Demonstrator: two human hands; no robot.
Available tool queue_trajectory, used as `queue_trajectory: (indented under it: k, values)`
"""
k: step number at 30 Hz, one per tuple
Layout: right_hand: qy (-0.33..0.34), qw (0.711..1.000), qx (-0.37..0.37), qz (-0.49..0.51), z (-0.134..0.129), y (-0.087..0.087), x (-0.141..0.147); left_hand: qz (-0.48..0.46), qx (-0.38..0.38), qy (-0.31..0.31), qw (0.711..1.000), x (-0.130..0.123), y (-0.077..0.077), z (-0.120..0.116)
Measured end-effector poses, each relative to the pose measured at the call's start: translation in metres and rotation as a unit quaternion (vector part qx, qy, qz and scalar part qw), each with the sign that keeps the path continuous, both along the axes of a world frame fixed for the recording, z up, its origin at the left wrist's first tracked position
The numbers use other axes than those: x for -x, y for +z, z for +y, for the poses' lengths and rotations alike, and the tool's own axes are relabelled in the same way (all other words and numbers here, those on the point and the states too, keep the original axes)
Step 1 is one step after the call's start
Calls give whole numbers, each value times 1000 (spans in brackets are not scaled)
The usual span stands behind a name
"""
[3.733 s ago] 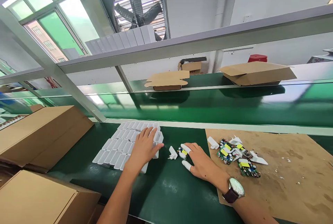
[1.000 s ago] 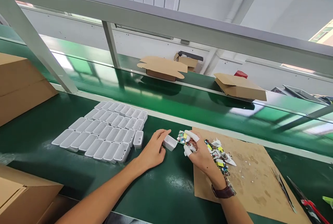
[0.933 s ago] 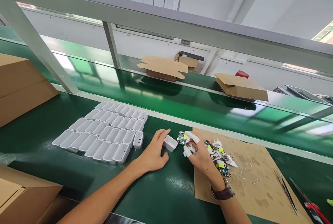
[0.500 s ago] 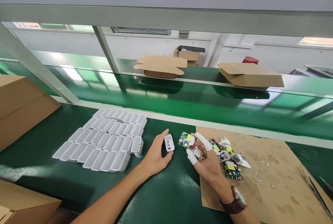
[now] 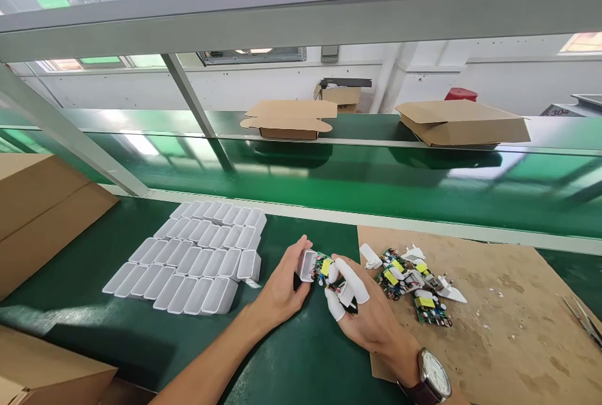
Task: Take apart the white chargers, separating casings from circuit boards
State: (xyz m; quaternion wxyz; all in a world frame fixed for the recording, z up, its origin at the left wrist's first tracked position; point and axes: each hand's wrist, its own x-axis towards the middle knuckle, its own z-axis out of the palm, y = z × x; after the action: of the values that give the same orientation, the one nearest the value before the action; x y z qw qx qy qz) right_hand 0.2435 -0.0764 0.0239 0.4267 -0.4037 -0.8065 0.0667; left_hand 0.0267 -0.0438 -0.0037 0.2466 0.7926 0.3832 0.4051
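My left hand [image 5: 285,281] is closed around a white plastic charger case [image 5: 306,265], its open mouth turned toward my right hand. In my right hand [image 5: 364,305], with white finger cots on thumb and forefinger, is a green circuit board [image 5: 322,265] with a yellow component. The board's leading end is at the mouth of the case; I cannot tell how far inside it lies. A white part under my right fingers is partly hidden. To the left stand rows of white cases [image 5: 188,257], most with their open tops up. Right of my hand lie more circuit boards [image 5: 392,273] with white plug pieces.
A brown cardboard sheet [image 5: 475,355] covers the right of the green table [image 5: 277,355], with tweezers [image 5: 586,323] at its edge. Cardboard boxes [image 5: 51,217] stand at the left. Behind runs a green conveyor belt [image 5: 301,182], with flat cartons [image 5: 463,123] beyond it.
My right hand has moved left, bringing the circuit board to the case. My left hand has turned the case so its open end faces the board. The view has tilted slightly.
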Motion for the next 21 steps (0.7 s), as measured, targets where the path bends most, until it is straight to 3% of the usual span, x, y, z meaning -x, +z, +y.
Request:
queue_trajectory:
  k: [21]
  values:
    - [-13,997,4,-81,-1,-2,3,25,-2,-19,1000,2,0,-1]
